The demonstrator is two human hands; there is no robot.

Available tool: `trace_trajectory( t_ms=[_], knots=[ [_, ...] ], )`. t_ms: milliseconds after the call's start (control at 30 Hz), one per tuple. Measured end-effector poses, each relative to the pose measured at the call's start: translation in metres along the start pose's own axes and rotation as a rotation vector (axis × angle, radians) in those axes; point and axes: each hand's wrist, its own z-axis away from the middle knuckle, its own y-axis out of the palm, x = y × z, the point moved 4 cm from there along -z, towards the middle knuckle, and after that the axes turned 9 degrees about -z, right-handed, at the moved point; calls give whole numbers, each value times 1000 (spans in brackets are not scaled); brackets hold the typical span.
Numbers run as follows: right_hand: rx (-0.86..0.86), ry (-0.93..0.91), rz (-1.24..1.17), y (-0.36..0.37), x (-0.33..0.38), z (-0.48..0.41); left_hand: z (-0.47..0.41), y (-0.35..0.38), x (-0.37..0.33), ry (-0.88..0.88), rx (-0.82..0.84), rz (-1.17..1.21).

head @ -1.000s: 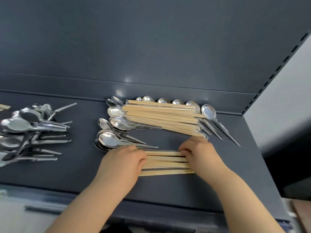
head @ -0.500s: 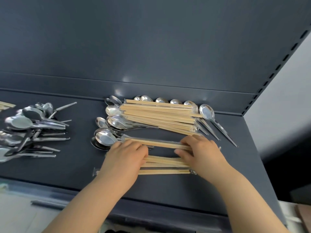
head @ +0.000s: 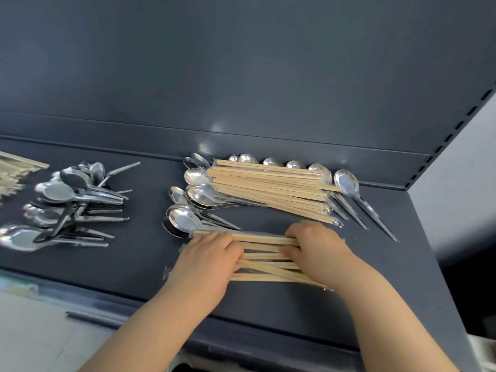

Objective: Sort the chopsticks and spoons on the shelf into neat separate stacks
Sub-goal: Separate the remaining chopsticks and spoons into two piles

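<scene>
On the dark shelf (head: 139, 264), a small bundle of wrapped wooden chopsticks (head: 264, 257) lies near the front edge. My left hand (head: 209, 257) holds its left end with fingers curled over the sticks. My right hand (head: 314, 247) grips the right end the same way. Behind the bundle, a larger pile of wrapped chopsticks (head: 268, 187) rests on top of several metal spoons (head: 198, 196) by the back wall. Two more spoons (head: 349, 183) lie at that pile's right end.
A separate heap of metal spoons (head: 67, 208) sits at the left of the shelf. More chopsticks (head: 13, 173) show at the far left edge, blurred. The shelf's back panel (head: 241, 76) rises behind; its right upright (head: 456, 124) has slots.
A further wrapped pair has been pulled down from beside the spoons onto the front bundle. Both hands have closed in on the bundle's ends, and the sticks now lie slightly crossed.
</scene>
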Motion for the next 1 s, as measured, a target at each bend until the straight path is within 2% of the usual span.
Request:
trace_trajectory(
  t_ms=[100, 267, 433, 600, 767, 900, 1000],
  knots=[
    [-49, 15, 10, -5, -1, 4, 2, 0, -1, 5, 12, -13],
    [-58, -12, -217, -15, -6, 14, 5, 1, -5, 20, 5, -3],
    [-112, 24, -332, -19, -7, 21, 12, -7, -2, 30, 7, 26],
    [-176, -1, -323, -18, 11, 21, 14, -23, 24, 47, -21, 6],
    [-224, -46, -292, -11, 57, 15, 25, -31, 63, 44, -65, 21],
    [-272, -59, -294, 9, 117, -1, 49, -47, 114, 85, -169, 22],
    [-295, -37, -268, 30, 170, -15, 73, -57, 165, 84, -146, 25]
  ],
)
